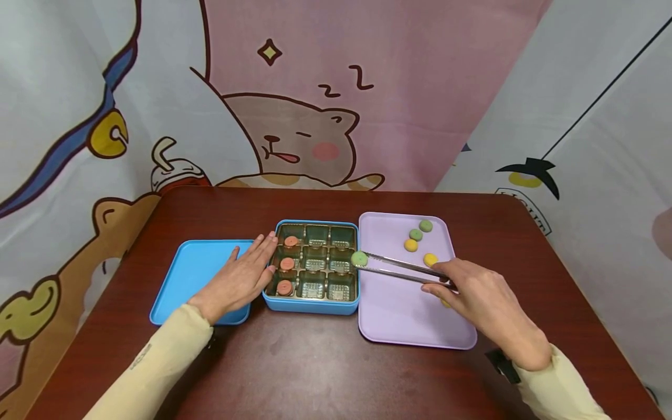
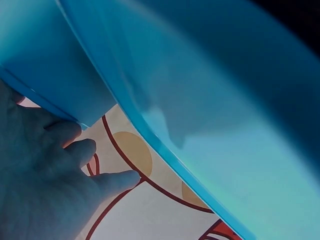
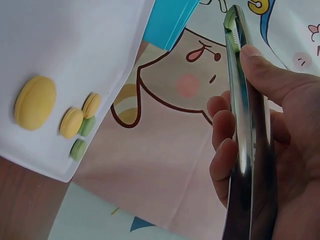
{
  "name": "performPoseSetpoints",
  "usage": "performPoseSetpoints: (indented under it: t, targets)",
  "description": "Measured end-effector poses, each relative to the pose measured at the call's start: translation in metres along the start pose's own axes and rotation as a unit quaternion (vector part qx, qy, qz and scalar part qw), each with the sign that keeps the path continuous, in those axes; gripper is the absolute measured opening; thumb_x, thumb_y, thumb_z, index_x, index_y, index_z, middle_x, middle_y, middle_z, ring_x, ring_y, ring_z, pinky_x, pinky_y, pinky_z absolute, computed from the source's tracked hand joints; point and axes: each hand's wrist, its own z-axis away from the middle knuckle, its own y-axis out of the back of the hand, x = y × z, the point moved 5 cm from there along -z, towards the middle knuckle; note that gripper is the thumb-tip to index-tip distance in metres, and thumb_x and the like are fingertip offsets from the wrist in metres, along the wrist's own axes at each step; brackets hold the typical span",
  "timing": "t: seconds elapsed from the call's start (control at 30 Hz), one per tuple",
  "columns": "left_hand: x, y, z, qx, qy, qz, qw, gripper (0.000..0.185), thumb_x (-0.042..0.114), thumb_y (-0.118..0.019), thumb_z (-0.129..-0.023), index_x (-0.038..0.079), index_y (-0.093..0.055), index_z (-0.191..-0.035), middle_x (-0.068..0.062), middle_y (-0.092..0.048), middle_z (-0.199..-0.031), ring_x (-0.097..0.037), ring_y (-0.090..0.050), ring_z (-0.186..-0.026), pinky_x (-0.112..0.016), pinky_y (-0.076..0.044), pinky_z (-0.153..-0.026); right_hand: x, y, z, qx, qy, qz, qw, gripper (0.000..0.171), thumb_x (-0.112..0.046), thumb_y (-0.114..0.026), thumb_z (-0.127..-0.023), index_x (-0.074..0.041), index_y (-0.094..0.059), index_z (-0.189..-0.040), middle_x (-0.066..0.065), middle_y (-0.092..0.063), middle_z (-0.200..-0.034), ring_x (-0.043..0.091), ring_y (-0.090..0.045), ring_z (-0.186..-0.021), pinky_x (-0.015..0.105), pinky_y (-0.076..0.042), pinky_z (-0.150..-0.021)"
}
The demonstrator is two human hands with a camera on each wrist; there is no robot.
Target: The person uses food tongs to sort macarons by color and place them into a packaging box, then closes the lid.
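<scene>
Fingers of our right hand point(image 1: 480, 300) curl round a pair of smooth steel tongs point(image 1: 401, 267), whose toothed tips pinch a round green macaron point(image 1: 359, 258) right at the seam where the lilac tray point(image 1: 399, 321) meets the blue box point(image 1: 315, 304). We hold the macaron over the box's right edge, beside the middle row of its glossy, ribbed gold compartments. Our left hand point(image 1: 241, 274) lies flat with straight fingers, palm on the blue lid point(image 1: 184, 274) and fingertips touching the box's left wall. Three pink macarons point(image 1: 286, 263) fill the left column of the box. On the matte lilac tray, near its far right corner, sit two green and two yellow macarons point(image 1: 418, 239), small domed discs close together. Box, lid and tray lie side by side across the middle of the dark red-brown bench point(image 1: 315, 373).
</scene>
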Motion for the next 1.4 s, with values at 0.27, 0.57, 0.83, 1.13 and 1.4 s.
performPoseSetpoints:
  t: [0.27,0.57,0.83,1.13,1.4]
  targets:
    - [0.0,0.0,0.0,-0.001,0.002,-0.001,1.0,0.065,0.035,-0.037,-0.113,0.007,-0.014,-0.166,-0.008,-0.011,-0.173,-0.031,-0.01,-0.159,-0.072,-0.017,-0.118,-0.012,-0.003,-0.005,0.003,0.018,-0.004,1.0,0.044,-0.05,-0.08,-0.086,-0.009,-0.077,-0.102,-0.007,-0.065,-0.079,0.004,-0.052,-0.064,0.026,-0.047,-0.052]
    - [0.001,0.0,0.0,-0.002,0.005,0.004,1.0,0.065,0.035,-0.038,-0.113,0.007,-0.015,-0.166,-0.008,-0.011,-0.173,-0.03,-0.01,-0.159,-0.072,-0.016,-0.118,-0.026,-0.012,-0.013,-0.018,0.036,-0.011,0.999,0.034,-0.032,-0.093,-0.076,-0.012,-0.076,-0.097,-0.008,-0.063,-0.077,0.003,-0.049,-0.062,0.023,-0.044,-0.05]
    - [0.001,0.0,0.0,-0.002,0.005,-0.001,1.0,0.065,0.034,-0.038,-0.113,0.006,-0.015,-0.166,-0.008,-0.011,-0.173,-0.031,-0.01,-0.159,-0.072,-0.016,-0.118,-0.037,-0.019,-0.018,-0.02,0.055,-0.017,0.998,0.034,-0.034,-0.091,-0.077,-0.013,-0.075,-0.099,-0.007,-0.065,-0.079,0.004,-0.051,-0.065,0.024,-0.046,-0.051]
    - [0.002,0.001,-0.001,-0.002,0.006,-0.005,1.0,0.065,0.034,-0.038,-0.112,0.006,-0.016,-0.166,-0.009,-0.012,-0.173,-0.032,-0.011,-0.159,-0.072,-0.017,-0.118,-0.045,-0.029,-0.024,-0.026,0.069,-0.016,0.997,0.036,-0.039,-0.089,-0.08,-0.013,-0.076,-0.1,-0.005,-0.069,-0.083,0.007,-0.057,-0.069,0.028,-0.05,-0.055]
    - [0.001,0.0,-0.001,-0.002,0.008,-0.002,1.0,0.065,0.034,-0.038,-0.112,0.006,-0.016,-0.166,-0.008,-0.012,-0.173,-0.031,-0.01,-0.159,-0.071,-0.017,-0.118,-0.051,-0.037,-0.031,-0.043,0.077,-0.016,0.996,0.033,-0.038,-0.089,-0.081,-0.014,-0.076,-0.099,-0.008,-0.067,-0.082,0.005,-0.057,-0.069,0.028,-0.05,-0.054]
